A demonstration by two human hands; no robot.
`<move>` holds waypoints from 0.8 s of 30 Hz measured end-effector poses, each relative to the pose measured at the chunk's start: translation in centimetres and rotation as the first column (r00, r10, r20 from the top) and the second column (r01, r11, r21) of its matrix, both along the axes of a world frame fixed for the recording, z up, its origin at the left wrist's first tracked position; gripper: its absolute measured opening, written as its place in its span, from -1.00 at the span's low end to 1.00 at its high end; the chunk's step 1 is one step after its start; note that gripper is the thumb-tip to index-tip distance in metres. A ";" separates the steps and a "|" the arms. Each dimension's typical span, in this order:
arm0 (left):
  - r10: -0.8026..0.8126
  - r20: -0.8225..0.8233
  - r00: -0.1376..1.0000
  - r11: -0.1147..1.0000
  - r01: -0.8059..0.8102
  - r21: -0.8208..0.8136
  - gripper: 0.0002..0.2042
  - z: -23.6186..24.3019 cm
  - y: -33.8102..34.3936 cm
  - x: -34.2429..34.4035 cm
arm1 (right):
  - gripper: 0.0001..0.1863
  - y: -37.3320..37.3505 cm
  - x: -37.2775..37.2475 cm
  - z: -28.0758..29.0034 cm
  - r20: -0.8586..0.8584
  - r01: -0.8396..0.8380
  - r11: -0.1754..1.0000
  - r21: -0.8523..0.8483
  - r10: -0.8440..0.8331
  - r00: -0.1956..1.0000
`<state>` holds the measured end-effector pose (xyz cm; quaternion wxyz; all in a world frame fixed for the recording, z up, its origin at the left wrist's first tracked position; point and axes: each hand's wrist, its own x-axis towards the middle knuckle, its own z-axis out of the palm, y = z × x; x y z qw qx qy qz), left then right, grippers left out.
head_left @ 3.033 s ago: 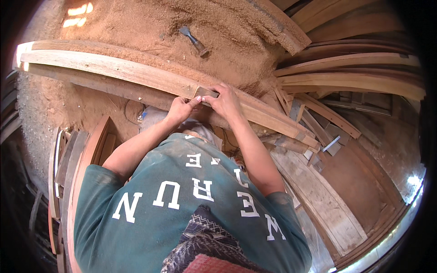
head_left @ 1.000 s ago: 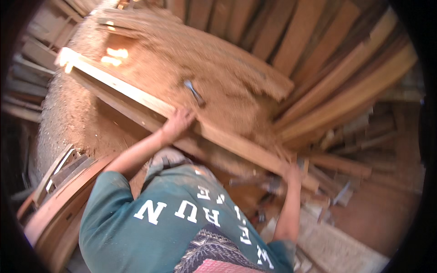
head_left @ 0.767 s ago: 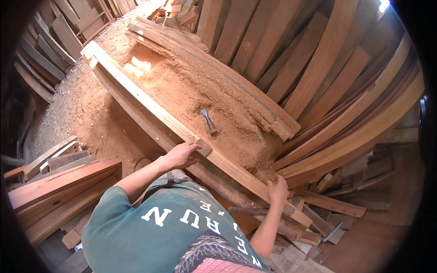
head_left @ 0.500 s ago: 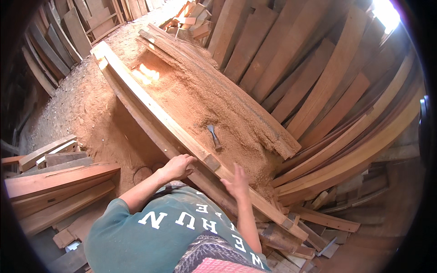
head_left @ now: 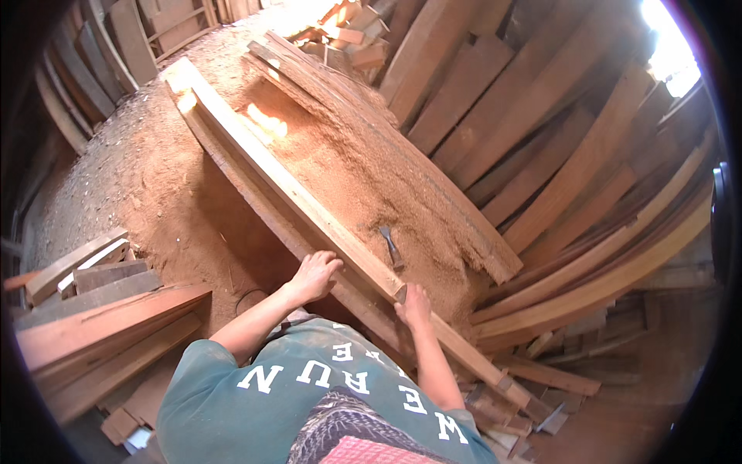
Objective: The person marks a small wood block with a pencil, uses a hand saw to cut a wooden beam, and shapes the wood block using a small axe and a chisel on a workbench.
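A long pale wooden beam [head_left: 297, 193] runs diagonally from the far left to the near right, with a dark notch along it. My right hand [head_left: 415, 307] is on the beam by this notch, its fingers closed over the edge. My left hand [head_left: 315, 276] is at the beam's near side, above a rougher lower timber [head_left: 255, 205]. Its fingers are loosely bent and apart, and I see nothing held in them; whether the tips touch the beam I cannot tell. Beyond the beam, a chisel [head_left: 392, 247] lies on the sawdust.
A sawdust-covered plank stack [head_left: 402, 166] lies beyond the chisel. Many boards [head_left: 533, 147] lean at the right. Cut timbers [head_left: 116, 317] are piled at my left, and offcuts [head_left: 553, 379] lie at the near right. Sawdust [head_left: 166, 178] covers the ground.
My right hand, earlier raised with fingers spread, has come down and closed on the beam by the notch. My left hand stays near the beam's near side. The whole view has shifted slightly.
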<state>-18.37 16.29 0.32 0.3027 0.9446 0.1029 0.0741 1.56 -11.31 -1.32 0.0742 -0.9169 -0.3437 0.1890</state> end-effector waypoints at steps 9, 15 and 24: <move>-0.267 -0.009 0.964 0.963 0.267 0.035 -0.45 -0.6 3.3 5.6 | -0.32 -0.4 -8.2 2.9 0.168 0.347 0.919 0.189 -0.378 0.910; -0.480 -0.021 0.877 0.872 0.475 -0.115 -0.57 -1.7 2.1 4.8 | -0.53 -5.8 -18.1 1.3 -0.228 0.733 0.671 0.109 -0.701 0.675; -0.704 -0.549 0.451 0.578 -0.087 -0.812 -0.48 -4.9 3.8 -0.9 | -0.70 -11.7 -42.9 -15.1 -0.397 0.933 0.223 -0.283 -0.913 0.097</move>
